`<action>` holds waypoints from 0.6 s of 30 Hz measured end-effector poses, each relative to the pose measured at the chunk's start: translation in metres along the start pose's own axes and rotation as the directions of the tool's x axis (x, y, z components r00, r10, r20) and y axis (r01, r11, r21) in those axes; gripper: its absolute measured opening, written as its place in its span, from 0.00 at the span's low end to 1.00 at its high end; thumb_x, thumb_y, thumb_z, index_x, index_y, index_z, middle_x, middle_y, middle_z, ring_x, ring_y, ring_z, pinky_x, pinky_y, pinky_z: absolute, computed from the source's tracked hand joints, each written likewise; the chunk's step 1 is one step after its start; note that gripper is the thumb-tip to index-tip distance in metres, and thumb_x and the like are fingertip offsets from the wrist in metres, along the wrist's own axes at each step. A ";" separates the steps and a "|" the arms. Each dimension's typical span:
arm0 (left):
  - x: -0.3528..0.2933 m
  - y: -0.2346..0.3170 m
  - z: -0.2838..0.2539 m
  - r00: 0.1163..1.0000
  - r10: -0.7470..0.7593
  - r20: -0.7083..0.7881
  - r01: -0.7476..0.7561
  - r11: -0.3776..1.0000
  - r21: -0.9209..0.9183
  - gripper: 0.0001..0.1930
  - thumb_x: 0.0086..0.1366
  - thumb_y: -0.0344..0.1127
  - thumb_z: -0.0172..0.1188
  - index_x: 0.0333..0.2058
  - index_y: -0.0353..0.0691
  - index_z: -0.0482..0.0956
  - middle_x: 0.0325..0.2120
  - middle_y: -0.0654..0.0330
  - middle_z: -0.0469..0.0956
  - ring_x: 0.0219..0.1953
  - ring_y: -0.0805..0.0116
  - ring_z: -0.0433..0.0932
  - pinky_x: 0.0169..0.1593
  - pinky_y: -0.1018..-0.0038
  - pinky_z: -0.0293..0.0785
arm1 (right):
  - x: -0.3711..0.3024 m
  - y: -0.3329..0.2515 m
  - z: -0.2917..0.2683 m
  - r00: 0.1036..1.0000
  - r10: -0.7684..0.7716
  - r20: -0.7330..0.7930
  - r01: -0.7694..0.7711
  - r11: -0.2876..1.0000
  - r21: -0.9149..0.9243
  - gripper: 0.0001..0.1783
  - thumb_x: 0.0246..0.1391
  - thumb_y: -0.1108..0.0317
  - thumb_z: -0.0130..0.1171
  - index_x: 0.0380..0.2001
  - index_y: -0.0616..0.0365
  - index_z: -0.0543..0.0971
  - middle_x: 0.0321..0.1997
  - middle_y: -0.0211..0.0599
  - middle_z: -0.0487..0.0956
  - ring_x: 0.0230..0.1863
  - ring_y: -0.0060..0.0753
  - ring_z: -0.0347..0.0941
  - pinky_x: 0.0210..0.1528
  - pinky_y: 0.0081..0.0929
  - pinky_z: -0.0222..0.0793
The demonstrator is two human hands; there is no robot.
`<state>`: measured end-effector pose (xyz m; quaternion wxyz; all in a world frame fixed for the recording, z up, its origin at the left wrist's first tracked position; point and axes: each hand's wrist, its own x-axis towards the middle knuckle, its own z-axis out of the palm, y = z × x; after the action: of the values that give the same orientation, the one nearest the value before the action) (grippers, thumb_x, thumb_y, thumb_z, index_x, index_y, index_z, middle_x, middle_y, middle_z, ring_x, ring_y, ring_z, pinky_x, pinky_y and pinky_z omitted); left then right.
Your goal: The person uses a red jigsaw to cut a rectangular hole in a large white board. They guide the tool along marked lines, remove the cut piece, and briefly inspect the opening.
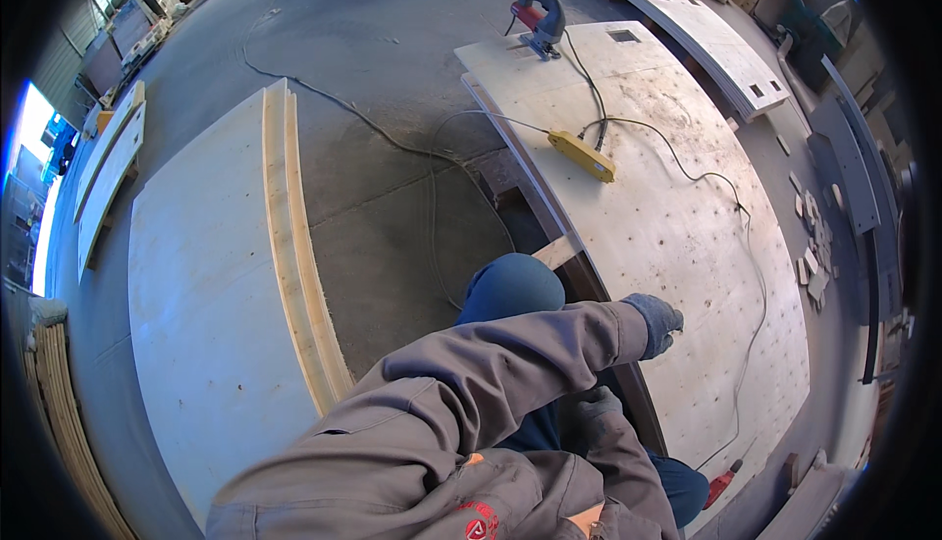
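Note:
My left hand [655, 326], in a grey work glove, reaches across to the right, over the near edge of a pale plywood panel [716, 236] dotted with many small dark marks. Its fingers are curled together; anything inside them is too small to make out. Closer to my body, my right hand [595, 407], also gloved, is beside the panel's edge, its fingers mostly hidden. A jigsaw [540, 24] rests on the panel's far end, by a rectangular cutout. Nearer lies a yellow extension socket block [582, 155] with cables. A partly hidden red tool [721, 483] is at the near end.
To the left lies another large panel [201, 256], with a wooden strip [290, 246] along its edge. A dark cable [368, 123] crosses the grey floor. Wood offcuts [814, 246] lie at right, beyond the panel. Long boards with cutouts [697, 25] are stacked farther back.

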<state>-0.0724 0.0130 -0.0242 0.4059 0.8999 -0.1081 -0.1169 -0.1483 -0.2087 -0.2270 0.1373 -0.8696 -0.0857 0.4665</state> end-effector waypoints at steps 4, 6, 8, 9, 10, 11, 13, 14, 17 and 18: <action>-0.014 -0.012 -0.001 0.998 -0.018 -0.053 0.016 0.999 -0.034 0.22 0.65 0.41 0.61 0.57 0.44 0.80 0.51 0.49 0.82 0.55 0.46 0.80 0.59 0.55 0.75 | 0.009 -0.024 -0.007 1.000 -0.010 -0.006 0.010 0.999 -0.036 0.35 0.42 0.51 0.74 0.53 0.56 0.81 0.52 0.49 0.84 0.55 0.53 0.80 0.56 0.39 0.76; -0.019 -0.020 0.003 0.999 -0.014 -0.048 0.012 0.999 -0.033 0.22 0.65 0.40 0.61 0.57 0.43 0.79 0.51 0.48 0.82 0.54 0.45 0.80 0.58 0.55 0.76 | 0.015 -0.034 -0.009 1.000 -0.017 -0.003 0.016 0.998 -0.055 0.35 0.42 0.52 0.73 0.53 0.57 0.81 0.52 0.49 0.84 0.56 0.53 0.80 0.56 0.39 0.76; -0.022 -0.018 0.004 0.998 0.007 -0.065 -0.011 0.998 -0.061 0.22 0.63 0.40 0.62 0.55 0.44 0.81 0.48 0.48 0.83 0.53 0.44 0.80 0.57 0.55 0.76 | 0.023 -0.041 -0.010 1.000 -0.019 -0.005 0.018 0.998 -0.065 0.35 0.42 0.52 0.73 0.53 0.57 0.81 0.52 0.49 0.84 0.56 0.53 0.80 0.57 0.39 0.76; -0.024 -0.015 0.003 0.997 0.021 -0.071 -0.026 0.997 -0.074 0.22 0.61 0.40 0.62 0.55 0.44 0.81 0.47 0.48 0.84 0.53 0.44 0.80 0.56 0.54 0.76 | 0.025 -0.046 -0.011 1.000 -0.011 -0.003 0.011 0.997 -0.073 0.35 0.42 0.52 0.73 0.53 0.57 0.81 0.52 0.49 0.84 0.56 0.53 0.80 0.57 0.39 0.76; -0.027 -0.012 0.003 0.996 0.038 -0.078 -0.045 0.995 -0.086 0.22 0.61 0.39 0.62 0.54 0.43 0.81 0.47 0.47 0.84 0.52 0.43 0.81 0.55 0.54 0.77 | 0.027 -0.050 -0.010 1.000 -0.003 -0.008 0.003 0.998 -0.071 0.35 0.42 0.52 0.73 0.54 0.57 0.81 0.52 0.49 0.84 0.56 0.53 0.80 0.57 0.39 0.76; -0.029 -0.014 0.004 0.996 0.039 -0.083 -0.047 0.994 -0.096 0.21 0.61 0.39 0.62 0.54 0.43 0.82 0.47 0.47 0.83 0.52 0.43 0.81 0.55 0.54 0.77 | 0.032 -0.062 -0.008 1.000 -0.009 -0.007 0.009 0.997 -0.073 0.35 0.42 0.52 0.73 0.54 0.57 0.81 0.52 0.49 0.84 0.56 0.53 0.80 0.57 0.39 0.76; -0.028 -0.015 0.004 0.995 0.045 -0.091 -0.055 0.992 -0.116 0.21 0.61 0.39 0.63 0.53 0.42 0.82 0.46 0.46 0.83 0.52 0.43 0.81 0.55 0.54 0.77 | 0.037 -0.083 -0.004 1.000 -0.010 -0.004 0.010 0.997 -0.081 0.35 0.43 0.52 0.73 0.54 0.57 0.81 0.52 0.49 0.84 0.56 0.53 0.80 0.57 0.39 0.76; -0.026 -0.011 0.002 0.997 0.040 -0.071 -0.047 0.994 -0.098 0.21 0.61 0.39 0.63 0.53 0.42 0.82 0.46 0.46 0.83 0.52 0.42 0.81 0.55 0.54 0.77 | 0.041 -0.088 -0.003 1.000 -0.011 -0.006 0.011 0.997 -0.079 0.35 0.43 0.52 0.73 0.54 0.57 0.81 0.52 0.49 0.84 0.56 0.53 0.80 0.57 0.39 0.76; -0.024 -0.009 -0.001 0.997 0.063 -0.037 -0.066 0.994 -0.091 0.22 0.61 0.40 0.63 0.53 0.42 0.81 0.47 0.45 0.83 0.53 0.42 0.80 0.55 0.54 0.77 | 0.039 -0.085 0.001 1.000 0.017 -0.004 -0.018 0.996 -0.087 0.35 0.43 0.52 0.73 0.54 0.57 0.81 0.52 0.49 0.84 0.56 0.53 0.80 0.57 0.39 0.76; -0.024 -0.010 -0.002 0.997 0.068 -0.020 -0.070 0.993 -0.094 0.22 0.61 0.40 0.63 0.53 0.42 0.81 0.47 0.45 0.83 0.53 0.42 0.80 0.55 0.54 0.77 | 0.042 -0.084 0.004 1.000 0.017 -0.002 -0.017 0.996 -0.086 0.35 0.43 0.52 0.73 0.54 0.57 0.81 0.52 0.49 0.84 0.56 0.53 0.80 0.57 0.39 0.76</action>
<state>-0.0933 0.0277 -0.0274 0.4528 0.8763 -0.1301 -0.1003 -0.1302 -0.1165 -0.2348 0.0957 -0.8757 -0.0982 0.4630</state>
